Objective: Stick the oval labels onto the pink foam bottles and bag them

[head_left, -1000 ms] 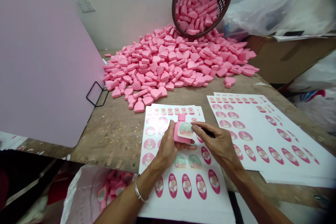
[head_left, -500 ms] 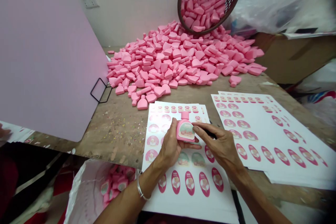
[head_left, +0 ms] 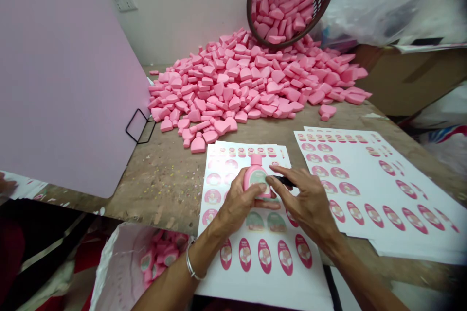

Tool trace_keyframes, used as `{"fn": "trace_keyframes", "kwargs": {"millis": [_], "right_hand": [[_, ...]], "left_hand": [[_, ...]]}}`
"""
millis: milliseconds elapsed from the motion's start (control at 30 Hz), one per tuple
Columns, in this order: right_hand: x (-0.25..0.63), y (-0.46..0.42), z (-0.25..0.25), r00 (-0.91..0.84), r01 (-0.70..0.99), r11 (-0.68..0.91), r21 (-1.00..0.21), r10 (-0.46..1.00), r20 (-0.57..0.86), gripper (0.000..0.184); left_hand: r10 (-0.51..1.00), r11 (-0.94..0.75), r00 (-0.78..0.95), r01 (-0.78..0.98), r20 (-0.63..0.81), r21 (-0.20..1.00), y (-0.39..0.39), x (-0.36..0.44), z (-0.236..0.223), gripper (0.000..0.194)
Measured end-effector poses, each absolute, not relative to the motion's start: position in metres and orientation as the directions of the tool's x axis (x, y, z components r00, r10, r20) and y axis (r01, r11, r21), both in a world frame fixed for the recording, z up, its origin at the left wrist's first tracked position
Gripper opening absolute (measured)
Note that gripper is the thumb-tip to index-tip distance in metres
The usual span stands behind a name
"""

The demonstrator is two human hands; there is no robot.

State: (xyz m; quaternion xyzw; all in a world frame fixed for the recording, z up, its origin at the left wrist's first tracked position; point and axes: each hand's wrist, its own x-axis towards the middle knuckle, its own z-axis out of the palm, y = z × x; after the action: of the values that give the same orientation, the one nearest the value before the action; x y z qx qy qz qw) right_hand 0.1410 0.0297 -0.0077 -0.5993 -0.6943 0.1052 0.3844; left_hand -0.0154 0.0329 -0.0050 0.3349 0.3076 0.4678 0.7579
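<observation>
My left hand is closed around a small pink toy bottle, holding it upright above a sheet of stickers. A pale green sticker covers the bottle's front, and my left thumb presses on its lower part. My right hand has a thin black tool pinched in it; its kind does not show clearly. The right thumb and fingertips are at the sticker's right edge. Pink oval stickers and two green ones show on the sheet below my hands.
A large heap of pink bottles lies at the back beneath a tipped brown basket. More sticker sheets lie right. A pink board stands left. Below the table edge, a white sack holds stickered bottles.
My left thumb has moved onto the front of the sticker. My right hand has shifted slightly, and more of the black tool now shows. The bottle stays in the left hand.
</observation>
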Motion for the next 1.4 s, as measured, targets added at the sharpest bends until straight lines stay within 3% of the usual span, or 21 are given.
{"fn": "trace_keyframes", "kwargs": {"millis": [67, 100, 167, 267, 367, 467, 533, 600, 700, 833, 933, 1000, 1067, 1133, 1233, 1300, 1400], "right_hand": [[0.147, 0.032, -0.01, 0.051, 0.852, 0.181, -0.491, 0.905, 0.423, 0.041], [0.149, 0.034, -0.01, 0.093, 0.859, 0.132, -0.495, 0.91, 0.404, 0.045], [0.148, 0.036, -0.009, 0.137, 0.77, 0.085, -0.632, 0.946, 0.293, 0.056], [0.139, 0.041, -0.005, 0.039, 0.523, 0.043, -0.851, 0.996, 0.074, 0.068], [0.134, 0.052, -0.009, 0.023, 0.437, 0.004, -0.899, 1.0, 0.015, 0.067], [0.133, 0.08, -0.019, -0.005, 0.503, 0.046, -0.863, 0.999, 0.05, 0.058], [0.126, 0.108, -0.025, -0.107, 0.612, 0.131, -0.78, 0.991, 0.082, 0.045], [0.11, 0.142, -0.027, -0.194, 0.704, 0.215, -0.677, 0.975, 0.109, 0.036], [0.075, 0.194, -0.025, -0.152, 0.78, 0.216, -0.588, 0.976, 0.156, 0.045], [0.036, 0.238, -0.023, -0.084, 0.834, 0.158, -0.529, 0.983, 0.163, 0.052], [0.028, 0.236, -0.022, -0.081, 0.832, 0.154, -0.534, 0.984, 0.157, 0.045], [0.031, 0.216, -0.019, -0.105, 0.815, 0.167, -0.555, 0.984, 0.142, 0.046], [0.037, 0.183, -0.014, -0.153, 0.772, 0.199, -0.603, 0.98, 0.128, 0.048], [0.046, 0.146, -0.008, -0.224, 0.672, 0.257, -0.694, 0.964, 0.141, 0.046], [0.072, 0.098, -0.002, -0.323, 0.467, 0.311, -0.828, 0.931, 0.168, 0.039], [0.099, 0.076, -0.003, -0.251, 0.485, 0.261, -0.835, 0.956, 0.153, 0.032], [0.143, 0.052, -0.017, -0.059, 0.675, 0.181, -0.716, 0.98, 0.192, 0.025]], "left_hand": [[0.907, 0.345, 0.392, -0.483, -0.153, 0.805, 0.032, -0.017, -0.006, 0.028], [0.899, 0.359, 0.407, -0.478, -0.16, 0.801, 0.031, -0.017, -0.006, 0.029], [0.875, 0.394, 0.453, -0.46, -0.171, 0.796, 0.028, -0.016, -0.004, 0.032], [0.831, 0.433, 0.525, -0.407, -0.182, 0.804, 0.021, -0.017, 0.002, 0.04], [0.824, 0.444, 0.513, -0.317, -0.243, 0.838, 0.014, -0.034, 0.006, 0.045], [0.924, 0.339, 0.24, -0.155, -0.297, 0.928, 0.016, -0.076, 0.0, 0.035], [0.968, 0.246, -0.082, 0.105, -0.238, 0.964, 0.024, -0.112, -0.01, 0.039], [0.954, 0.209, -0.289, 0.447, -0.08, 0.87, 0.035, -0.145, -0.024, 0.043], [0.929, 0.206, -0.363, 0.677, 0.077, 0.706, 0.051, -0.175, -0.041, 0.043], [0.861, 0.138, -0.415, 0.747, 0.293, 0.651, 0.061, -0.178, -0.041, 0.035], [0.891, -0.002, -0.341, 0.657, 0.3, 0.754, 0.066, -0.162, -0.029, 0.031], [0.954, 0.002, -0.274, 0.417, 0.124, 0.909, 0.072, -0.143, -0.021, 0.03], [0.976, 0.043, -0.219, 0.133, -0.013, 0.99, 0.077, -0.12, -0.015, 0.031], [0.979, 0.058, -0.194, -0.024, -0.062, 0.998, 0.08, -0.097, -0.009, 0.031], [0.983, 0.083, -0.156, -0.08, -0.095, 0.993, 0.074, -0.071, 0.0, 0.033], [0.987, 0.107, -0.102, -0.133, -0.121, 0.985, 0.064, -0.062, 0.004, 0.035], [0.981, 0.194, 0.044, -0.163, -0.19, 0.967, 0.046, -0.053, 0.004, 0.037]]}}
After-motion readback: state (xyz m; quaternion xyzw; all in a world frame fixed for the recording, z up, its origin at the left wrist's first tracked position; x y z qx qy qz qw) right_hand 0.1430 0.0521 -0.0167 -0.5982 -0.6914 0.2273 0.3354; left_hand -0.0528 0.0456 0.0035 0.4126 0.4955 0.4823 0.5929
